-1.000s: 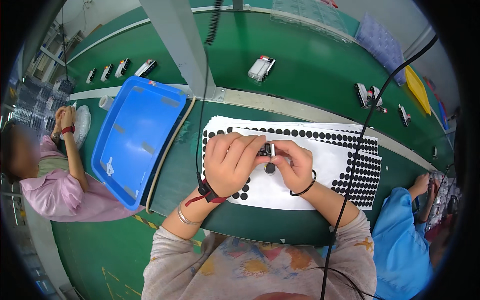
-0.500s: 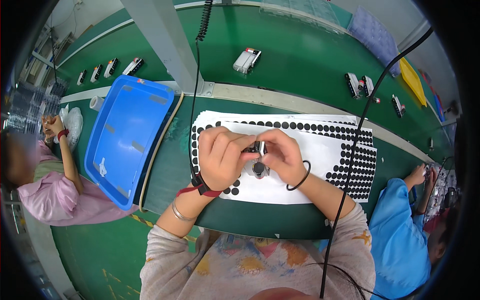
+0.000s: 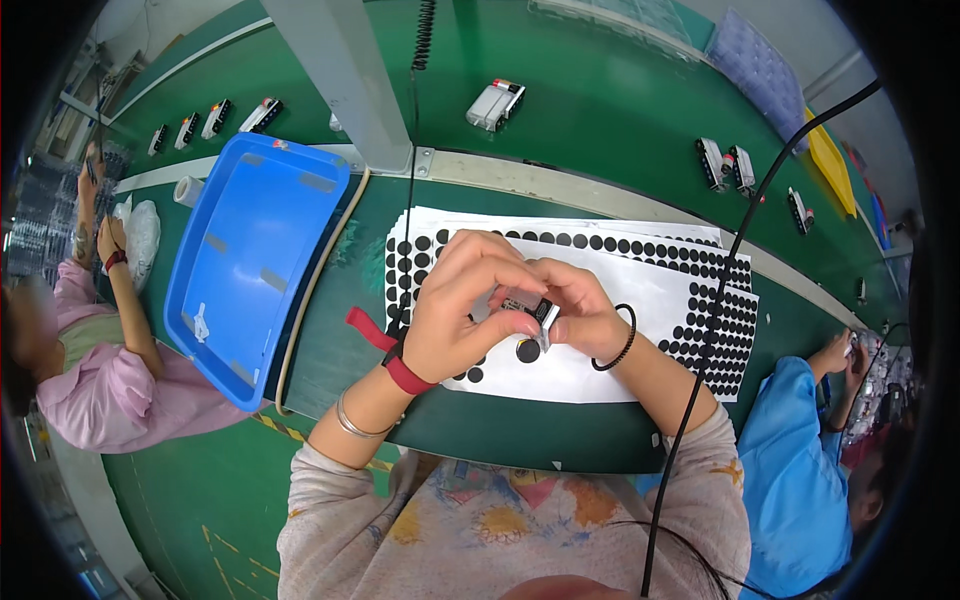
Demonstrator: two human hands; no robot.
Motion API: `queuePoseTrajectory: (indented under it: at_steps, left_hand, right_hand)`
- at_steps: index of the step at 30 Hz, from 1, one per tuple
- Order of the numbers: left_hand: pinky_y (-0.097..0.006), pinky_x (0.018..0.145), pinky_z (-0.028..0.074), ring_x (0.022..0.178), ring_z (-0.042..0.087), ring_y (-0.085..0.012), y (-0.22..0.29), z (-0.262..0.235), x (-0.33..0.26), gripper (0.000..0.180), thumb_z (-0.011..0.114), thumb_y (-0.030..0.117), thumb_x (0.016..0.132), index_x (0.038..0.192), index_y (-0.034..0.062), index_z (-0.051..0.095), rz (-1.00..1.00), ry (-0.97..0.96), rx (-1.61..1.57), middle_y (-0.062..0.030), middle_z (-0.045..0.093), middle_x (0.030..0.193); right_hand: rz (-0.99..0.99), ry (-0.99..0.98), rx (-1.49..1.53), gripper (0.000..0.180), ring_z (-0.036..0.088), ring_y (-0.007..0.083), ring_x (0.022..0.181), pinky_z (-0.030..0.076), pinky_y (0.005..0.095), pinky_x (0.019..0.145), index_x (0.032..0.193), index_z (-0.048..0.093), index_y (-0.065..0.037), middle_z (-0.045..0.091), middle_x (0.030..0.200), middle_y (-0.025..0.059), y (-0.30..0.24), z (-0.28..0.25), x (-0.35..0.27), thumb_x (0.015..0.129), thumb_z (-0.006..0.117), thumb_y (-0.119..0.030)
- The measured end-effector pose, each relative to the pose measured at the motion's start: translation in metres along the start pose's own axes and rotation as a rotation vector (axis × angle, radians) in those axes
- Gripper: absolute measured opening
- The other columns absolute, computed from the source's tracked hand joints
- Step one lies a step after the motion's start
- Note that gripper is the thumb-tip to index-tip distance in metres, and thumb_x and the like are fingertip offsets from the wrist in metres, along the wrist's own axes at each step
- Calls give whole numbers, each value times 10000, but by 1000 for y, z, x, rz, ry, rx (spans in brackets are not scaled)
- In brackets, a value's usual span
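Note:
Over the white sheets (image 3: 620, 300) covered with rows of black round stickers, both my hands hold one small box-shaped device with a black face and a silver-white edge (image 3: 545, 313). My left hand (image 3: 460, 310) is closed round its left side, thumb along the lower edge. From the other side, my right hand (image 3: 582, 308) pinches it between thumb and fingers. The fingers cover much of the device. A black round piece (image 3: 528, 350) shows just below it; whether it is joined to the device I cannot tell.
A blue tray (image 3: 178, 300) stands on the left. Several similar devices (image 3: 496, 105) lie on the green surface (image 3: 600, 110) beyond a metal post (image 3: 345, 80). A black cable (image 3: 712, 310) hangs at right. Co-workers sit at left (image 3: 110, 400) and right (image 3: 795, 480).
My hands have turned the device, so its silver-white edge now slants toward lower right. My left hand's fingers have curled over it. The co-worker at left has raised an arm.

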State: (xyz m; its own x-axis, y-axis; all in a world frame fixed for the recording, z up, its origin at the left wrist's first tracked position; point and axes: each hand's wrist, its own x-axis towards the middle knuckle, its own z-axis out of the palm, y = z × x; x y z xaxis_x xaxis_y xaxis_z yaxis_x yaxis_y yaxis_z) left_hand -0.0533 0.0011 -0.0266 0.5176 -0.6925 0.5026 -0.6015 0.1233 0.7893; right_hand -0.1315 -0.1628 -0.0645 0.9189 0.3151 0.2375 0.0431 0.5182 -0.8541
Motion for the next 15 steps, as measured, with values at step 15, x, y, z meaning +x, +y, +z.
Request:
queuePoseTrajectory:
  at_steps: [15]
  left_hand:
    - [-339, 621, 364, 689, 511, -252, 0, 7, -1, 184, 632, 169, 749, 839, 32, 548, 133, 170, 710, -63, 578, 777]
  right_hand:
    - [-46, 310, -105, 402, 453, 145, 1100, 348, 287, 947, 1278, 352, -12, 485, 1202, 85, 3, 6, 9, 942, 410, -224]
